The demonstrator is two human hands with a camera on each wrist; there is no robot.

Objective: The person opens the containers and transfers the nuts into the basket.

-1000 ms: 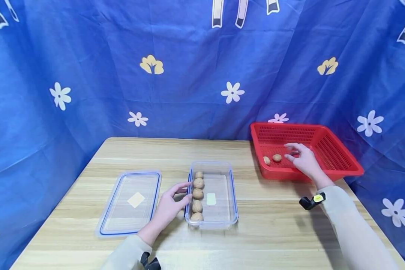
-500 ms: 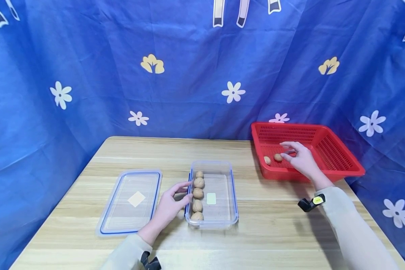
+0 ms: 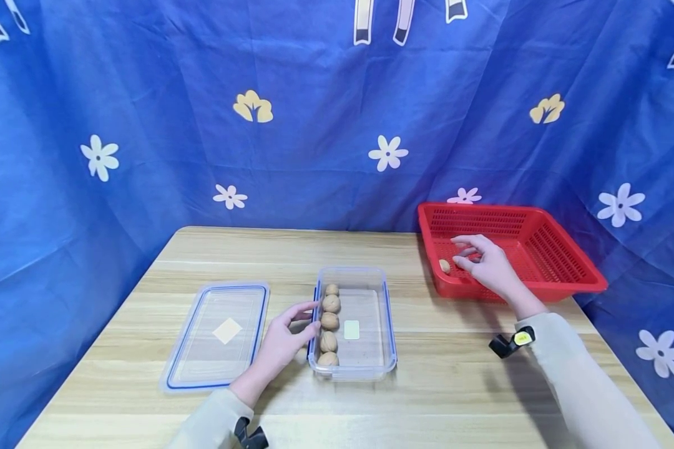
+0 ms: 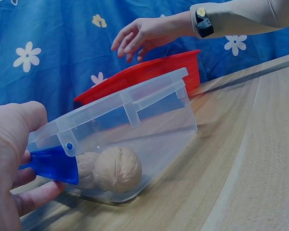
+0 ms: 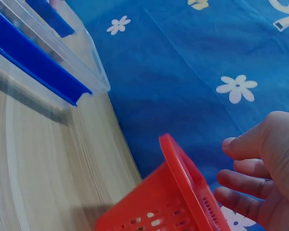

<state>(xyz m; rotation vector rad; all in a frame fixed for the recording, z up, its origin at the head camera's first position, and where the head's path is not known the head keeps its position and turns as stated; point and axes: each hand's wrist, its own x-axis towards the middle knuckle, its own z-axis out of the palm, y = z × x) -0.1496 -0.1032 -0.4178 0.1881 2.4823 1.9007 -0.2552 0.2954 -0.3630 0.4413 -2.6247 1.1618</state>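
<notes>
In the head view a clear plastic container with blue edges stands mid-table, and several walnuts line its left wall. My left hand holds that wall; in the left wrist view its thumb is at the rim and its fingers touch the blue latch. My right hand is over the red basket, fingers loosely bent and apart, with nothing visible between them in the right wrist view. A walnut lies in the basket just left of the right hand; another spot there is hidden by the fingers.
A clear lid with a blue seal lies flat on the wooden table, left of the container. Behind the table hangs a blue patterned cloth, close to the basket's back and right sides.
My right hand has moved left inside the basket, and its fingers now cover the spot where a second walnut showed. The left hand and container have stayed put.
</notes>
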